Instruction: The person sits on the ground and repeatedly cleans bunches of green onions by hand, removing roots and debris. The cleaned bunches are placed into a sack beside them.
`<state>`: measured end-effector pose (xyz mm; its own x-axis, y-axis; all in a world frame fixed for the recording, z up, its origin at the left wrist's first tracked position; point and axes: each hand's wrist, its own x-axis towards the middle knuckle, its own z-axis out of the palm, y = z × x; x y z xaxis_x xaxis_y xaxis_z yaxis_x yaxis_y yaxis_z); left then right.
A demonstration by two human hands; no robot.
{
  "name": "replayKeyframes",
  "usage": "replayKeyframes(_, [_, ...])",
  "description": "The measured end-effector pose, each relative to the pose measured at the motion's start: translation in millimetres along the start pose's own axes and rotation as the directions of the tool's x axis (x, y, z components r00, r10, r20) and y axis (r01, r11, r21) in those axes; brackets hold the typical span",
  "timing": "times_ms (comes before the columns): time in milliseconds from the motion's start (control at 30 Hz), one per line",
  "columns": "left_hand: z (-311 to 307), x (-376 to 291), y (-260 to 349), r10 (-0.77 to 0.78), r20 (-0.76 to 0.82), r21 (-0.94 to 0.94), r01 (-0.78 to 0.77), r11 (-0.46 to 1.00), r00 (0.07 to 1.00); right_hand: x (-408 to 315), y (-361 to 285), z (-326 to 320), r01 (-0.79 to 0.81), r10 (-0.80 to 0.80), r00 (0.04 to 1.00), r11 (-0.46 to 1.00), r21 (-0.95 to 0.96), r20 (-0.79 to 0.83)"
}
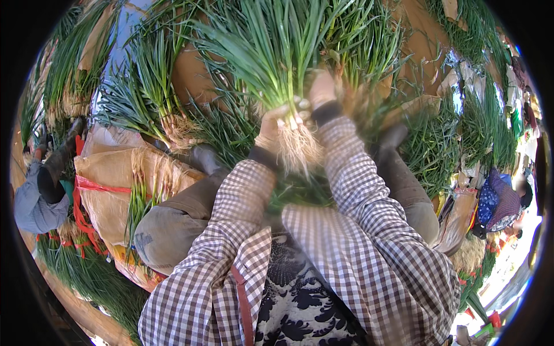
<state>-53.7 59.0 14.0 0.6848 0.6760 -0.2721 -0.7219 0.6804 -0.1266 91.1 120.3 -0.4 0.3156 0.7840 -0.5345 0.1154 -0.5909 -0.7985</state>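
A bunch of green onions (289, 82) is held upright in front of me, leaves pointing away and pale stringy roots (298, 145) hanging toward my lap. My left hand (273, 123) is closed around the white stalks just above the roots. At the right side of the same bunch is my right hand (321, 88), blurred, its fingers partly hidden by the leaves. Whether it grips stalks I cannot tell. Just beyond the right hand lies another pile of green onions (361, 47), its root end smeared by blur.
Green onions with roots (177, 129) lie to the left, near my left foot. A tan sack (104, 168) with red ribbon and a few onions sits beside my left knee. Tied bundles (82, 264) lie lower left. Other people (41, 199) sit at left and at far right (504, 201).
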Motion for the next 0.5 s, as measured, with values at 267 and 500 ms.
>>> replayKeyframes(267, [-24.3,4.7,0.6,0.038,-0.286,0.295,0.051,0.954,0.957,-24.1,-36.9,-24.1,0.147,-0.146,0.989,0.987,-0.071,0.008])
replayKeyframes(500, [-32.3,4.5,-2.8,0.075,-0.233,0.526,0.061,0.849,0.970,9.5,-48.1,12.7,0.183,0.012,0.972,0.589,-0.787,0.235])
